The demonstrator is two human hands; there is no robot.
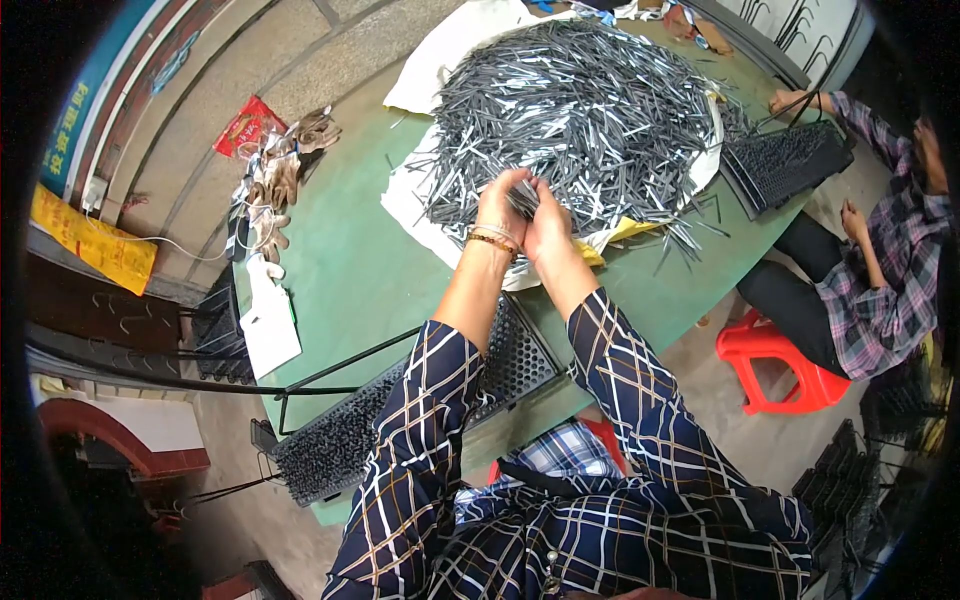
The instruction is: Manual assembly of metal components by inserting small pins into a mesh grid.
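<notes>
My left hand (498,213) and my right hand (547,222) are cupped together at the near edge of a big heap of thin dark grey strips (590,110). A small bunch of the strips (522,200) lies between my palms, with my fingers curled round it. The heap rests on a spread white sack (405,195) with yellow edging. Under my forearms, at the table's near edge, lies a black perforated tray (518,355). Many short dark pieces (335,440) stand in its left part; my left sleeve covers its middle.
The green table (340,230) holds work gloves (285,180), a red packet (252,127) and white paper (270,335) at its left. At the right, a person (870,260) sits near a red stool (775,365) and another black tray (785,160). A black metal frame (330,375) crosses the near left.
</notes>
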